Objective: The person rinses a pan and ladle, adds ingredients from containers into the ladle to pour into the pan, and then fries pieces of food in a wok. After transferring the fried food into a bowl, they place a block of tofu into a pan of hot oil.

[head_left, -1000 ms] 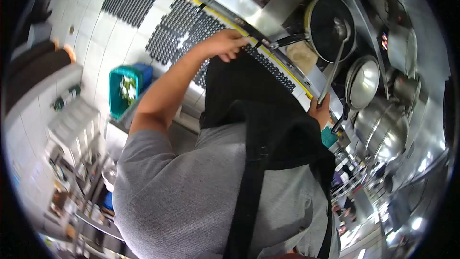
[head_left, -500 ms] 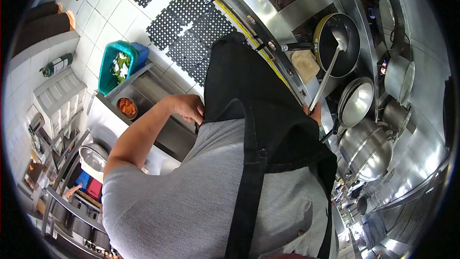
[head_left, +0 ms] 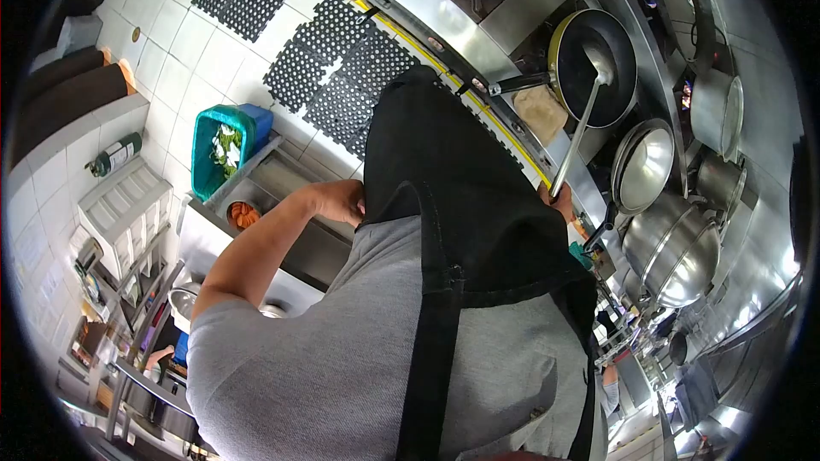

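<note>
My right hand is closed around the end of a long metal ladle. The ladle's bowl rests inside a dark frying pan with a yellow outer side, on the stove. Beside the pan's handle, a folded beige cloth lies on the stove's front ledge. At my hip, my left hand is closed against the edge of my black apron. Its fingertips are partly hidden, so I cannot make out whether they hold anything.
Metal pans and a large steel bowl stand right of my right hand. A yellow gas pipe runs along the stove front. On the left are a steel counter, a container of orange slices and a green bin.
The whole view has shifted slightly with my head. My right hand still grips the ladle in the pan, and my left hand stays at my hip.
</note>
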### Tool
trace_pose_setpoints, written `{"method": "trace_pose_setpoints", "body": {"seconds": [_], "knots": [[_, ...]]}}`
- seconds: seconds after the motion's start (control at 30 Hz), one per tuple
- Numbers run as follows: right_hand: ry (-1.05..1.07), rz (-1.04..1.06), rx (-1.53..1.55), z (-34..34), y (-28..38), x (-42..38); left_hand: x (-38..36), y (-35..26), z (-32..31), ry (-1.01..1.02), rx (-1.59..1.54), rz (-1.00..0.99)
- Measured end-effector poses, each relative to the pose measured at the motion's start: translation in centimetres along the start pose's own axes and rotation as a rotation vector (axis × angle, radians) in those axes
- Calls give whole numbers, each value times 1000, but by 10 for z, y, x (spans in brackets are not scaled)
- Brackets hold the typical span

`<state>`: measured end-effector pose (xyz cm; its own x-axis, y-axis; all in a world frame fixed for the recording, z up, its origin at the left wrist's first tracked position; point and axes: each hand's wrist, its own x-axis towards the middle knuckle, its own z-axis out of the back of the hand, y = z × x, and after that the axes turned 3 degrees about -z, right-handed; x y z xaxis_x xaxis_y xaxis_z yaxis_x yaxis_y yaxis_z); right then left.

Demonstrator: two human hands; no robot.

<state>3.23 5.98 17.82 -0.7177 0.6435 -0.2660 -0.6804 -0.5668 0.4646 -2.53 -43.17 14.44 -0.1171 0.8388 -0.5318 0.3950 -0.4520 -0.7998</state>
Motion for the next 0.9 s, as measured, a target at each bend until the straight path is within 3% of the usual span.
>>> {"method": "trace_pose_setpoints", "body": {"seconds": [0.07, 0.2, 0.27, 0.3, 0.33, 0.37, 0.43, 0.5, 0.57, 0.6, 0.63, 0.73, 0.9], "knots": [[3, -25, 12, 1, 6, -1, -4, -16, 6, 31, 67, 96], [-24, 16, -7, -4, 0, 1, 1, -25, 34, 82, 132, 87], [-29, 42, -5, -4, 2, -1, 1, -91, 77, 201, 505, 373], [-20, -32, 48, -4, 16, -4, 4, -107, 88, -128, 730, 270], [14, -42, -6, 1, 32, -3, 33, -102, 101, -294, 825, 365], [24, -68, -55, 5, 43, -3, 54, -147, 110, -439, 893, 291], [56, -74, -64, 4, 49, 2, 102, -177, 117, -438, 783, -197], [88, -106, -93, 7, 48, 10, 175, -213, 102, -124, 885, -285], [111, -112, -50, 17, 48, 18, 259, -213, 69, -204, 1108, -500], [128, -140, -26, 24, 55, 18, 295, -215, 58, -221, 1378, -466], [139, -150, -30, 28, 51, 22, 320, -216, 50, -203, 1399, -494], [109, -177, -34, 31, 47, 24, 356, -200, 43, -491, 1331, -546], [90, -181, 31, 48, 41, 23, 306, -190, 81, -486, 1345, -517]]}}
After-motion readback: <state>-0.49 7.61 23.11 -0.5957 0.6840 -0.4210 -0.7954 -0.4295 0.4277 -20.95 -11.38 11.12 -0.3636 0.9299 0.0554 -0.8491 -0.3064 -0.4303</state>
